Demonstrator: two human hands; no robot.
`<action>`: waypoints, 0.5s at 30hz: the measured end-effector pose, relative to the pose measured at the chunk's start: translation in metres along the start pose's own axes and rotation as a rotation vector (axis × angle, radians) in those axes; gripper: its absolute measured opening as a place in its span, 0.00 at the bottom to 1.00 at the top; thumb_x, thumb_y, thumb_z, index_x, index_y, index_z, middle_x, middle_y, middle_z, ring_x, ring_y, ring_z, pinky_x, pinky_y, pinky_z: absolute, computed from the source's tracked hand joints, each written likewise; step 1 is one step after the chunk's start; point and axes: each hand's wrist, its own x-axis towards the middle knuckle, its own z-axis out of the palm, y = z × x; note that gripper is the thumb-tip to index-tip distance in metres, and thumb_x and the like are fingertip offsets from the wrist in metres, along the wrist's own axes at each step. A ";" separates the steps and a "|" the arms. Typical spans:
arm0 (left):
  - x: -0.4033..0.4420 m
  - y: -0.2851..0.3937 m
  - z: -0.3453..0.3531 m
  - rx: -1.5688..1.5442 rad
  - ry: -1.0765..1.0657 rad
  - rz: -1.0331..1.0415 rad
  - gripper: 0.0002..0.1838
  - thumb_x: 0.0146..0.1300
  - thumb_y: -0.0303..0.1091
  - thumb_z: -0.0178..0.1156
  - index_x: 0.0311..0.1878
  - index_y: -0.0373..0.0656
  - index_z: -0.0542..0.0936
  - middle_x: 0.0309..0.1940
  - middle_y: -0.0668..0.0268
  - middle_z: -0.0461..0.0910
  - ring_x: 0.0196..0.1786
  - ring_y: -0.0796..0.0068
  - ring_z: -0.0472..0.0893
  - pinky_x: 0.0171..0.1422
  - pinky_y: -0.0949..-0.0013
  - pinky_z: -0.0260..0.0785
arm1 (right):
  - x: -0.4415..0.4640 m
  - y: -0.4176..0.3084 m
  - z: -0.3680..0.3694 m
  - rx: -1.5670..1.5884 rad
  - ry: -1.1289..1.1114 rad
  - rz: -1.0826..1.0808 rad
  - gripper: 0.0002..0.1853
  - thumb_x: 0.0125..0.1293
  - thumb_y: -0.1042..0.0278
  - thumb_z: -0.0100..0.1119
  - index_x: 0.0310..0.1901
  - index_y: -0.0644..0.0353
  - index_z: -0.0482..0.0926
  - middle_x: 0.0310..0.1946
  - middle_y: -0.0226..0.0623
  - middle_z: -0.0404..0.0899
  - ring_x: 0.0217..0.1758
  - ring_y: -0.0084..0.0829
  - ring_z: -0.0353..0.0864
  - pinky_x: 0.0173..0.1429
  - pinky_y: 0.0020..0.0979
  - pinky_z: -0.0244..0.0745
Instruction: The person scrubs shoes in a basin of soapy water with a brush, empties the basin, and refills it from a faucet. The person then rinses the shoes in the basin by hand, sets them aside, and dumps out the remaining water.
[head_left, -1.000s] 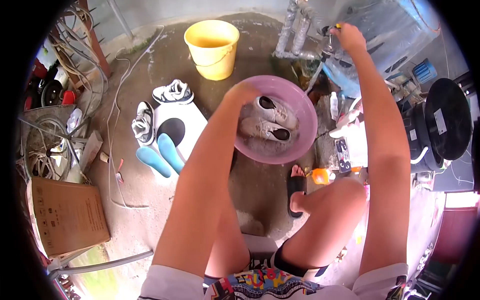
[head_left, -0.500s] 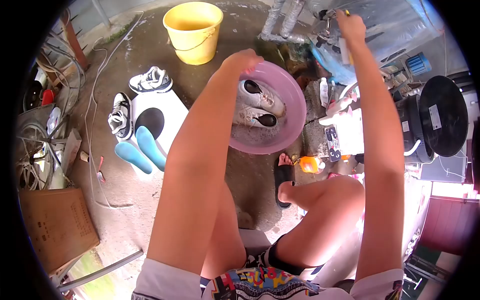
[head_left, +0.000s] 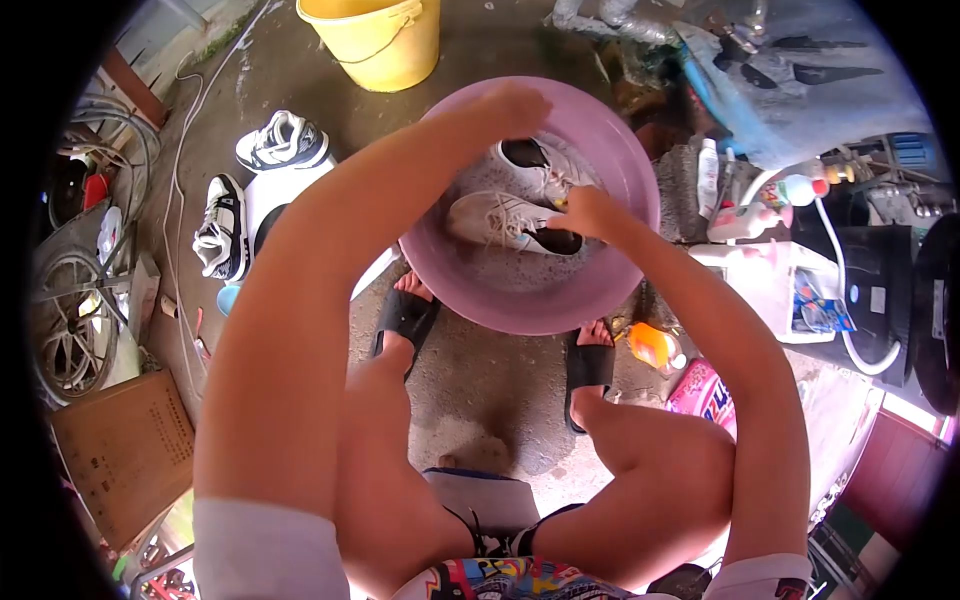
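A pink basin (head_left: 520, 318) holds sudsy water and two pale lace-up sneakers lying side by side in opposite directions. My left hand (head_left: 515, 108) is over the basin's far side, blurred, its fingers mostly hidden. My right hand (head_left: 590, 212) reaches in from the right, its fingers curled on the upper white sneaker (head_left: 562, 172) near the toe. Its thumb lies close to the heel of the lower white sneaker (head_left: 485, 218), whose dark opening faces right.
A yellow bucket (head_left: 385, 45) stands beyond the basin. Black-and-white sneakers (head_left: 282, 143) sit at left on a white surface. An orange bottle (head_left: 652, 345) and a pink packet (head_left: 703, 390) lie at right, below a white container (head_left: 770, 275). A cardboard box (head_left: 125, 450) stands at lower left.
My right hand has come down from the pipe fittings at upper right to the sneakers. The basin sits nearer to me, between my feet, and my left hand has stayed at its far side.
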 end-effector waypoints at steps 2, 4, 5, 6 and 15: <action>0.005 0.012 0.069 0.141 0.024 0.129 0.32 0.57 0.44 0.62 0.65 0.48 0.71 0.58 0.59 0.77 0.60 0.58 0.77 0.60 0.53 0.71 | 0.008 0.001 0.021 -0.171 -0.085 -0.150 0.30 0.53 0.41 0.69 0.43 0.64 0.83 0.40 0.53 0.83 0.47 0.51 0.83 0.50 0.47 0.77; 0.016 0.008 0.090 0.313 0.145 0.256 0.37 0.58 0.47 0.62 0.70 0.48 0.66 0.64 0.59 0.72 0.66 0.59 0.71 0.63 0.52 0.68 | 0.015 -0.008 0.018 -0.299 -0.139 -0.204 0.30 0.53 0.40 0.68 0.45 0.63 0.82 0.41 0.53 0.83 0.48 0.50 0.82 0.50 0.47 0.77; 0.012 0.011 0.101 0.247 0.065 0.171 0.41 0.55 0.48 0.65 0.72 0.48 0.64 0.65 0.59 0.69 0.67 0.59 0.68 0.64 0.51 0.65 | 0.028 0.003 0.021 -0.294 -0.154 -0.195 0.30 0.53 0.40 0.68 0.45 0.63 0.82 0.41 0.53 0.83 0.48 0.50 0.82 0.50 0.47 0.77; 0.000 0.017 0.115 0.165 -0.041 0.079 0.45 0.52 0.49 0.68 0.73 0.48 0.62 0.67 0.58 0.67 0.69 0.59 0.65 0.66 0.49 0.63 | 0.039 0.012 0.033 -0.182 -0.081 -0.224 0.29 0.53 0.41 0.68 0.44 0.62 0.82 0.41 0.53 0.83 0.48 0.50 0.83 0.50 0.47 0.77; -0.065 0.012 0.106 -0.131 -0.334 -0.423 0.33 0.53 0.50 0.69 0.56 0.40 0.71 0.47 0.53 0.81 0.51 0.55 0.82 0.52 0.59 0.76 | 0.035 0.010 0.064 0.076 -0.038 -0.012 0.10 0.52 0.70 0.63 0.35 0.66 0.83 0.38 0.53 0.83 0.46 0.55 0.82 0.52 0.48 0.78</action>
